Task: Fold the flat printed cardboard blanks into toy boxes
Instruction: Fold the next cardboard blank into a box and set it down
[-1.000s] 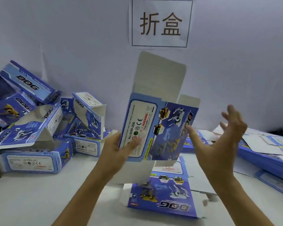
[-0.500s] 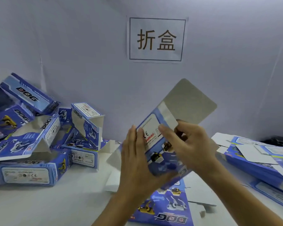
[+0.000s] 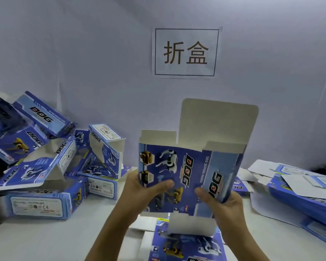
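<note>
Left hand (image 3: pixel 139 187) and right hand (image 3: pixel 222 202) gripping an upright blue toy box blank (image 3: pixel 184 178), thumbs on its printed face, folded boxes (image 3: pixel 45 166) piled far left

Pale wall (image 3: pixel 83 53) with sign (image 3: pixel 186 52); white table (image 3: pixel 45 240).

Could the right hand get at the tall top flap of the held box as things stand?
Probably yes, once freed: the right hand grips the box low on its right side, and nothing stands between it and the tall top flap.
</note>
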